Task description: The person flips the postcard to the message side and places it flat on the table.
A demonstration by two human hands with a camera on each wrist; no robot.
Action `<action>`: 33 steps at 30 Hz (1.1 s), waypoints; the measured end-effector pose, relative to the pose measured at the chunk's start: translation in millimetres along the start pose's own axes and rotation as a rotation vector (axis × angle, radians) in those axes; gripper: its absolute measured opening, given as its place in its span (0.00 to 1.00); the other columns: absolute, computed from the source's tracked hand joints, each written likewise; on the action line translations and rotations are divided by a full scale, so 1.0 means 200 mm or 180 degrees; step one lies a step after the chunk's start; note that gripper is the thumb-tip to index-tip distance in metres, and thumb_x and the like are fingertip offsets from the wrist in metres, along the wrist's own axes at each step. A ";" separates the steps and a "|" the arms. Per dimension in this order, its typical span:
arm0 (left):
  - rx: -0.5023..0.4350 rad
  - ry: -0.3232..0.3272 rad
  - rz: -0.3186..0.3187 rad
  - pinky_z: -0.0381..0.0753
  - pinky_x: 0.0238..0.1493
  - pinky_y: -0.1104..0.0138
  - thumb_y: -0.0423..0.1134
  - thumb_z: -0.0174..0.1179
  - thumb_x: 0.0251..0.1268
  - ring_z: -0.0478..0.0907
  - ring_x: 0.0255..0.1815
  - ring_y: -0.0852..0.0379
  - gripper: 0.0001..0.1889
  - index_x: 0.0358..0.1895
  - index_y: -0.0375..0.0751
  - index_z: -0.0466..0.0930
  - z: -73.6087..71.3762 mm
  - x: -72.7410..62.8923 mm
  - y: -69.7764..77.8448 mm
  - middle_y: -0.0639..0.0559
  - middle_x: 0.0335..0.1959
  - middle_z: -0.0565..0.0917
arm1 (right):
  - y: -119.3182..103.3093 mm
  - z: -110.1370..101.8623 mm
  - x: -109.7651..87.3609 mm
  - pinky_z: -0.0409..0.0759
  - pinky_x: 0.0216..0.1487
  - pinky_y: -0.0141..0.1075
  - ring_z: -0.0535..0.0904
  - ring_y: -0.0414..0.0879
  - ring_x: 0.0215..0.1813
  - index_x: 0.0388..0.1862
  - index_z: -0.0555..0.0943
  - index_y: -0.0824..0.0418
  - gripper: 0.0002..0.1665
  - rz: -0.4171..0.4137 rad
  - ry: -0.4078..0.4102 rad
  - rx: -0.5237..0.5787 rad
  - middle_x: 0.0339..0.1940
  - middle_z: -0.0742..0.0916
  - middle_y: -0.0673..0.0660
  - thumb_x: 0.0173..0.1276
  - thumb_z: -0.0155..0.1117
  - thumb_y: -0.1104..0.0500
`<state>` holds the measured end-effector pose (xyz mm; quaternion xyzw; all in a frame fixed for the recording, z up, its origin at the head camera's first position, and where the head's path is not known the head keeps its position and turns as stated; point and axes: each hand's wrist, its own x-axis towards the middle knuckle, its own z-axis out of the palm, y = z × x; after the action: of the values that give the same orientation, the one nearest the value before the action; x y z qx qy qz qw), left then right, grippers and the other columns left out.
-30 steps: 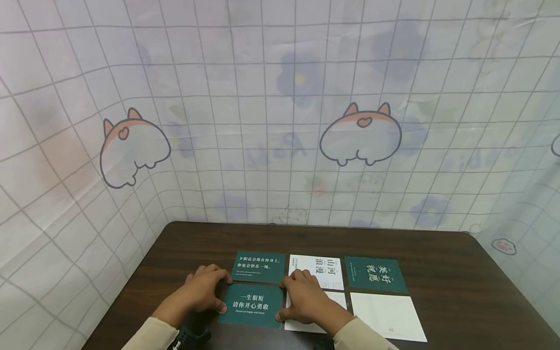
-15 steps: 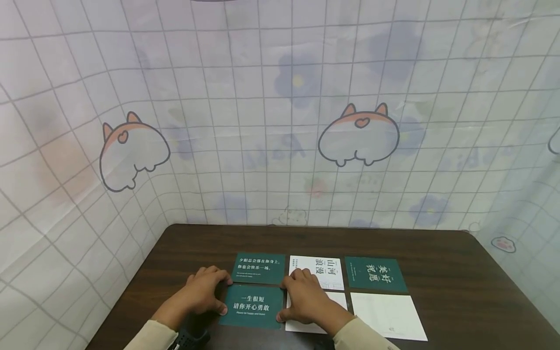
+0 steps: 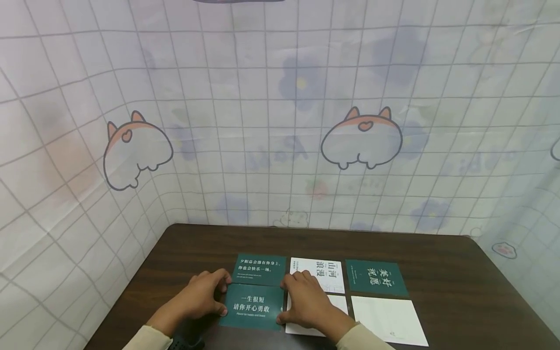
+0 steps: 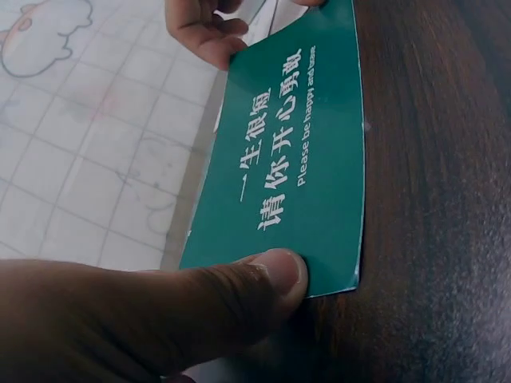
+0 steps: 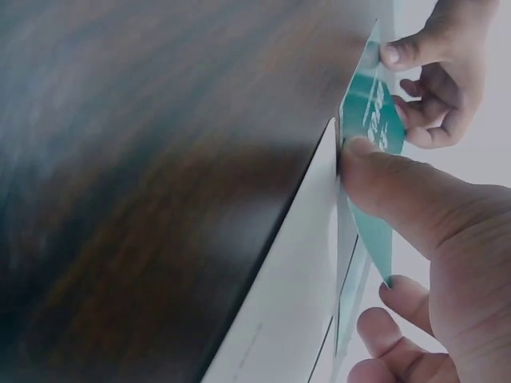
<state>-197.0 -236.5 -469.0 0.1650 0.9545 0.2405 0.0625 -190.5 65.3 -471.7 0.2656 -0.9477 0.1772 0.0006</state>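
While left hand point(image 3: 200, 294) holds nearest green card point(image 3: 252, 311) | right hand point(image 3: 307, 302) holds opposite edge | grip: partly spread

Left grip point(image 3: 199, 295) and right grip point(image 3: 307, 302) hold the near-left green card point(image 3: 253, 318).

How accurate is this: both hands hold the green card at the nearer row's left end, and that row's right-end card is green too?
One slip: the right-end card is white, as the head view shows. The left hand and right hand do hold the green card at the left end.
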 end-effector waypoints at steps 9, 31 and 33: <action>-0.0315 -0.0102 0.0074 0.59 0.59 0.36 0.39 0.83 0.44 0.74 0.34 0.58 0.32 0.53 0.46 0.76 -0.01 -0.01 0.00 0.65 0.29 0.79 | 0.01 0.01 0.00 0.74 0.51 0.43 0.71 0.40 0.40 0.52 0.81 0.55 0.42 0.0022 0.0032 0.0188 0.36 0.83 0.42 0.41 0.87 0.38; -0.1208 -0.0107 0.0141 0.73 0.30 0.64 0.35 0.68 0.68 0.76 0.30 0.54 0.19 0.58 0.40 0.73 -0.01 -0.03 -0.07 0.55 0.33 0.82 | 0.00 0.01 -0.03 0.72 0.26 0.34 0.76 0.37 0.24 0.56 0.72 0.60 0.27 0.0263 -0.0008 0.1631 0.25 0.83 0.42 0.60 0.72 0.67; -0.1275 -0.0133 0.0111 0.73 0.30 0.64 0.36 0.68 0.69 0.76 0.30 0.53 0.20 0.58 0.40 0.72 -0.02 -0.03 -0.07 0.53 0.34 0.82 | 0.00 0.00 -0.03 0.71 0.25 0.34 0.76 0.38 0.24 0.57 0.71 0.60 0.28 0.0299 -0.0028 0.1691 0.25 0.83 0.43 0.61 0.73 0.67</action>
<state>-196.4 -251.8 -472.1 0.1707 0.8831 0.4231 0.1097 -185.5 67.1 -472.7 0.2129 -0.8792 0.4184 -0.0815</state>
